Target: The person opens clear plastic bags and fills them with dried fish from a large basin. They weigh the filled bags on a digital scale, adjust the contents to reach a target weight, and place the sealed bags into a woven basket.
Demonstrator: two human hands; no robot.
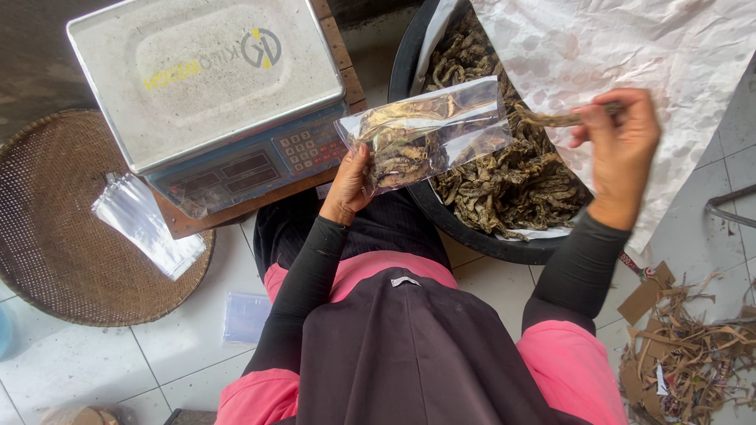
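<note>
Your left hand point(346, 185) pinches the light, slippery clear bag point(425, 134) by its corner; beside it your right hand point(622, 145) grips a brittle dried strip point(551, 120).

The clear, glossy plastic pouch point(429, 130) holds brown, dry, wrinkled strips with a rough, matt look. Just right of the pouch, the round black plastic tub point(472, 240) is lined with crumpled, matt white paper point(630, 47). Left of the pouch, the weighing scale point(213, 94) has a dull, dusty metal pan and a plastic keypad front. Further left, the round woven brown basket tray point(55, 236) looks coarse, bearing glossy clear plastic bags point(146, 224).
</note>
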